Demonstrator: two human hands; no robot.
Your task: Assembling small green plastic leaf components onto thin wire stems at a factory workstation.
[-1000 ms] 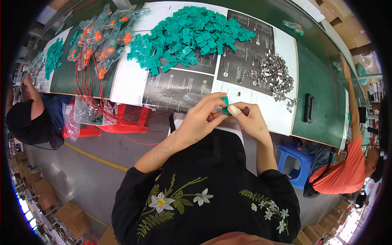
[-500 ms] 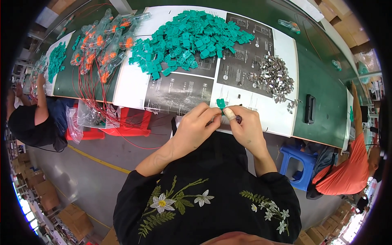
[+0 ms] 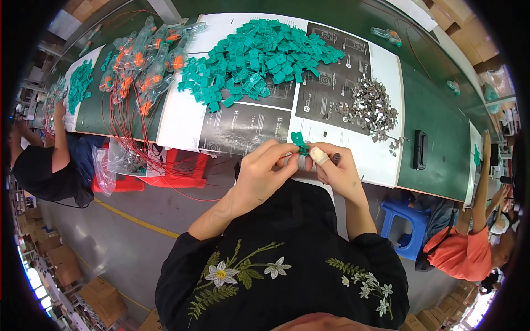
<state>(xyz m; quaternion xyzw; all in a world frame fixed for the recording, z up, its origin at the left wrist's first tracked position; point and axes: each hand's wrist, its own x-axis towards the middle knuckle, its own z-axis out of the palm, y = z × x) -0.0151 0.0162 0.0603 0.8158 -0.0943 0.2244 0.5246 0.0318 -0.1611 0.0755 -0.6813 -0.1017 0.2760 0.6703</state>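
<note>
Over the near edge of the table (image 3: 436, 175), I watch remotely as the left hand (image 3: 270, 169) and right hand (image 3: 338, 170) pinch one small green part (image 3: 298, 138) between them; the right also grips a dark rod (image 3: 335, 159).

Your left hand (image 3: 265, 170) and right hand (image 3: 343, 172) meet slightly right of mid-frame, fingers (image 3: 282, 150) bent and pinched; your bare forearms (image 3: 214, 218) slant upward and inward from the lower half.

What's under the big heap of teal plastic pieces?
Around the heap of teal plastic pieces, black-and-white printed paper sheets show, running under its edges. Beneath its middle, the surface is covered and can't be seen.
</note>
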